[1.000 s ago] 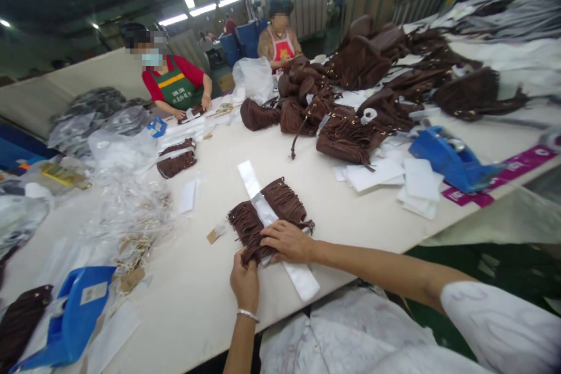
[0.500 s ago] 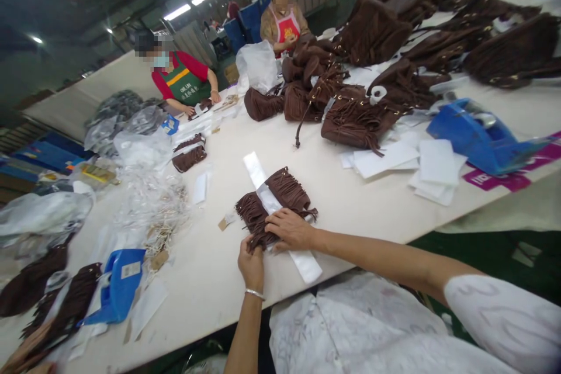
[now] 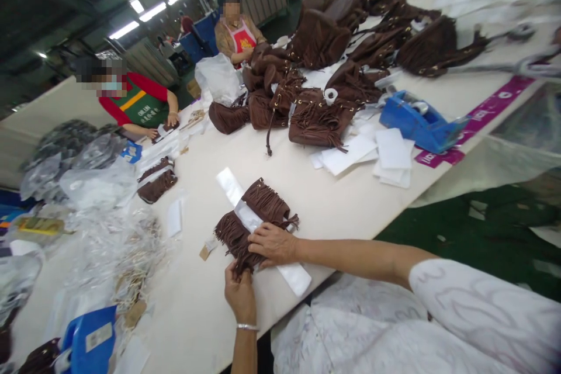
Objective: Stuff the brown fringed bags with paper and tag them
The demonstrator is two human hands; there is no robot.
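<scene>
A dark brown fringed bag lies flat on the table before me. A white paper strip runs slantwise over it, its near end sticking out toward the table edge. My right hand rests on the bag and strip, palm down with the fingers stretched out. At the bag's near left corner, my left hand, with a silver bracelet at the wrist, pinches the edge of the fringe. Part of that corner is hidden by the fingers. A small tan tag lies just left of the bag.
Brown fringed bags are heaped at the back, near white cards and a blue tape dispenser. Clear plastic bags and another blue dispenser lie at left. Two co-workers, one in a green apron, work across the table.
The view has swung to the right, so everything sits farther left in the picture. Both hands keep about the same places on the bag.
</scene>
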